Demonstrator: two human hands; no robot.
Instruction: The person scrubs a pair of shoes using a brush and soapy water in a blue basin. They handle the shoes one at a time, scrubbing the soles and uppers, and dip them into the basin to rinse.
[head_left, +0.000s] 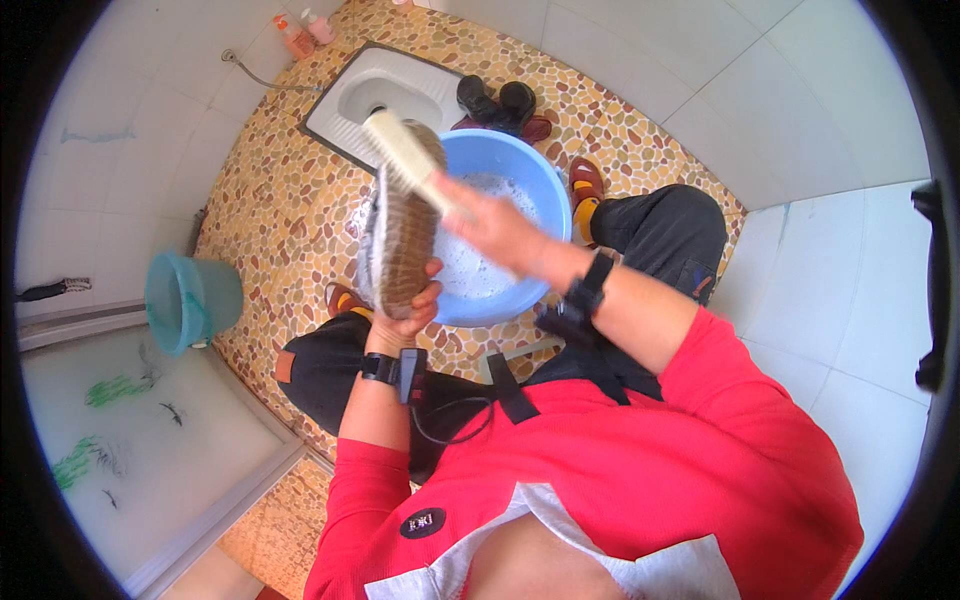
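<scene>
My left hand (414, 311) grips one end of a shoe (411, 236), its brown ridged sole turned towards my right side and its pale, wet edge to the left. A cream scrubbing brush (405, 154) is in my right hand (499, 229), blurred. Its bristles face the shoe's far end and seem to touch the sole's edge. Below both hands stands a light blue plastic basin (551, 187) with foamy water (480, 277) inside. The shoe is held over the basin's left side.
Beyond the basin, a squat toilet (360, 82) is set in the pebble-patterned floor (262, 195), with dark shoes (499, 105) beside it. A teal bucket (217, 292) stands at left near a frosted door panel (165, 442). Pump bottles (294, 37) stand by the wall.
</scene>
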